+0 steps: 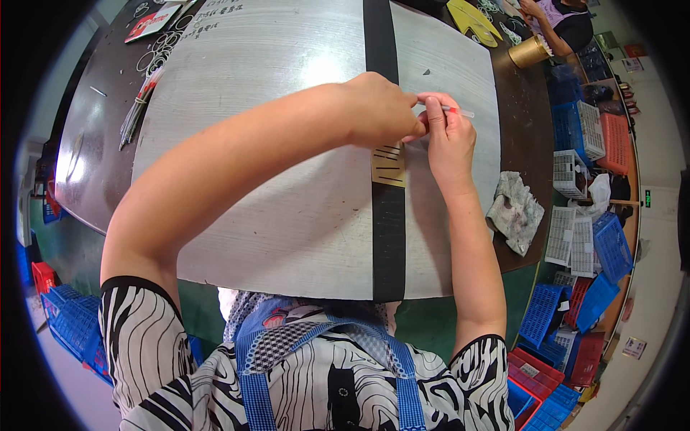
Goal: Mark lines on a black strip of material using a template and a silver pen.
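A slim pale pen (458, 111) with a red band lies sideways in my right hand (451, 136), pinched between thumb and fingers. My left hand (379, 108) reaches across with its fingers bent and meets the right fingertips at the pen's left end. What the left fingers grip is hidden by the hands. Beneath them a long black strip (389, 237) runs front to back over the board. On the strip lies a yellowish slotted template (389, 174), its far part covered by my left hand.
A pale board (280, 223) covers much of the dark table (90, 165). Bundled slim pens (136, 111) and pale rings (162, 54) lie left; a stained cloth (516, 212) lies right. Yellow pieces (474, 21), a gold can (528, 52) and another person (564, 25) are far right. Baskets (611, 244) stand beyond.
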Motion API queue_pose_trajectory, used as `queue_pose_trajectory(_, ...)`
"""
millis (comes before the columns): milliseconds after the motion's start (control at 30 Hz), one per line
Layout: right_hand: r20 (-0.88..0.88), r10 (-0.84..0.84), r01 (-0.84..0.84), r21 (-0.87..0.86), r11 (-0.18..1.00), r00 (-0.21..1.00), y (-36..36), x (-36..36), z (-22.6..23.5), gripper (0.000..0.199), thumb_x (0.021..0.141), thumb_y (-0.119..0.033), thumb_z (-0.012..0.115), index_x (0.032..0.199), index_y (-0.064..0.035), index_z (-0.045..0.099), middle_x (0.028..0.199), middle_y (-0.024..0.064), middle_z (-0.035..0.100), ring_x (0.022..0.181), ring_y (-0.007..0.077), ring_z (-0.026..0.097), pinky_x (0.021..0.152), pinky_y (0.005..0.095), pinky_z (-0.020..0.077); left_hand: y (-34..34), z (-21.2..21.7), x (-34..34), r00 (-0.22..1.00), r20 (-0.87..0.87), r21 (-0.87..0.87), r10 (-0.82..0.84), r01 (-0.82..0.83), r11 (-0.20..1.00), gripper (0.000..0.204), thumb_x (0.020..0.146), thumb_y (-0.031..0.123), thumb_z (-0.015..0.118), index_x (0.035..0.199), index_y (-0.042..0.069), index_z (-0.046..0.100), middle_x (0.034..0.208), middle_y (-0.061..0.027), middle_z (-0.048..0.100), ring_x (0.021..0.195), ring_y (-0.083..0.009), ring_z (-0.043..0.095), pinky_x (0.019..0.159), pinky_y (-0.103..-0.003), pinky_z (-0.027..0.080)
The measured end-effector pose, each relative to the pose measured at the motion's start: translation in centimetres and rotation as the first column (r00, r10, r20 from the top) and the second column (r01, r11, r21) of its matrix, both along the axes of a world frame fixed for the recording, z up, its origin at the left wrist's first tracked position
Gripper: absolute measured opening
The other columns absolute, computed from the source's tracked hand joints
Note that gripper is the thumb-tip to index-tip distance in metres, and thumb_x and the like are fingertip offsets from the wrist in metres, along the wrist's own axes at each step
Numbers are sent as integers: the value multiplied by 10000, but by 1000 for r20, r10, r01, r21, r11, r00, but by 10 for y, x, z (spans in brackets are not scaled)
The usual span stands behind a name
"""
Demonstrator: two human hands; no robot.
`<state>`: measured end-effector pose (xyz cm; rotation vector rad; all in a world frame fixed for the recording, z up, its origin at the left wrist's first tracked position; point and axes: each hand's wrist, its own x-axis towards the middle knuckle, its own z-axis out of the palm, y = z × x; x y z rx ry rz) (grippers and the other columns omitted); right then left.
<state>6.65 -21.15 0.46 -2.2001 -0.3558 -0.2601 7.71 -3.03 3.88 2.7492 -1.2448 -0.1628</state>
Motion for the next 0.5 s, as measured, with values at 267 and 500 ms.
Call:
queue_pose_trajectory(267, 26, 60, -63, 136, 989, 998, 4, -12, -23, 242, 1076, -244, 511, 1063, -66, 675, 770, 66, 699, 724, 220, 662, 695, 340, 523, 61, -11, -31, 968, -148, -128, 200, -220, 967, 453, 777, 180, 820, 1148, 82, 580, 977, -75, 641, 856, -261, 675, 668, -397, 529)
queue_pose_trajectory(500, 257, 253, -193, -238, 952, 933, -7, -62, -17, 45, 958, -83, 624, 963, -71, 667, 865, 71, 694, 856, 316, 636, 777, 410, 511, 85, -32, -64, 829, -443, -644, 341, -559, 523, 282, 953, 30, 656, 1223, 105, 634, 818, 15, 563, 637, -48, 557, 577, -240, 444)
